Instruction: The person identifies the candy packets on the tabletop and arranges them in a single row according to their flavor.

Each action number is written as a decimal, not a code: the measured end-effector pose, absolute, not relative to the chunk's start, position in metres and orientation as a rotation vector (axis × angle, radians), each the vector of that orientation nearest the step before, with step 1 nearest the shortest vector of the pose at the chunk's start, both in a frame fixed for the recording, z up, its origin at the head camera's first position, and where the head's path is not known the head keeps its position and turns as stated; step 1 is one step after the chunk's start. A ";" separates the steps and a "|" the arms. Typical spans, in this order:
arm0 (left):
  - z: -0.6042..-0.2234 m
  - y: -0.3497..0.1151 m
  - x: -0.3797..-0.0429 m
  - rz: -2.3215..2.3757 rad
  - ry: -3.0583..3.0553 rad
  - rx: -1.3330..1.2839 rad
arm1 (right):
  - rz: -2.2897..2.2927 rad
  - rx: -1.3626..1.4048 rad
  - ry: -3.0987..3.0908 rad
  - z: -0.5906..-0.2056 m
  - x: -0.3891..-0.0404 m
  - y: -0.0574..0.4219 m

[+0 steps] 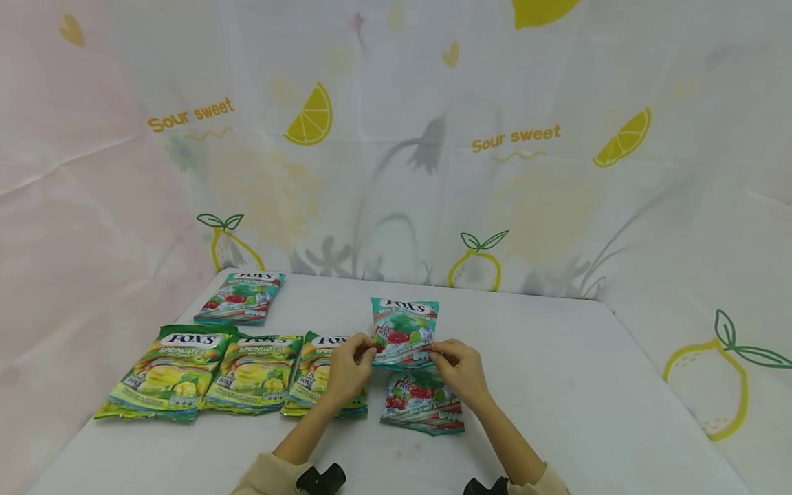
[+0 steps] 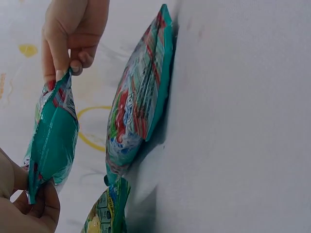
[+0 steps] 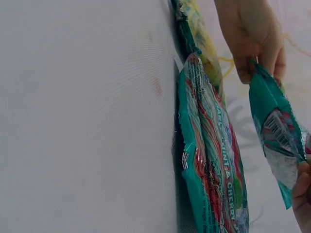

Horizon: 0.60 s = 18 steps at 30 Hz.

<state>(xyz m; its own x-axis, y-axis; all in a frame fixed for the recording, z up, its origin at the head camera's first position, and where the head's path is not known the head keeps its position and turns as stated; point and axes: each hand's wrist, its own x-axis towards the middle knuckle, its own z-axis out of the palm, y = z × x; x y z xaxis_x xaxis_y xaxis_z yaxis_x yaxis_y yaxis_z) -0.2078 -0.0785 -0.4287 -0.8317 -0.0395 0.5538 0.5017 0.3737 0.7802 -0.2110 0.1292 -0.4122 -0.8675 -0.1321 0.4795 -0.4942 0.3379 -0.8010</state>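
Cloth (image 1: 396, 82), lemon-printed, hung beyond the tabletop's (image 1: 581, 399) far edge; left hand (image 1: 348, 366) and right hand (image 1: 460, 371) pinched one teal bag (image 1: 403, 335).

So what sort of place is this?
Possibly a makeshift filming or demonstration corner, though I can't be sure. A white table has a lemon-printed backdrop behind it, with Fox's bags spread on top and a teal Fox's bag held up.
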 end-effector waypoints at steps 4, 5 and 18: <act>-0.431 -0.070 -0.202 -1.485 -2.124 -0.424 | 1.530 0.573 -2.266 -0.413 -0.204 0.137; -0.431 -0.068 -0.201 -1.495 -2.119 -0.436 | 1.531 0.578 -2.260 -0.413 -0.202 0.140; -0.444 -0.039 -0.187 -1.483 -2.090 -0.533 | 1.539 0.526 -2.259 -0.423 -0.178 0.169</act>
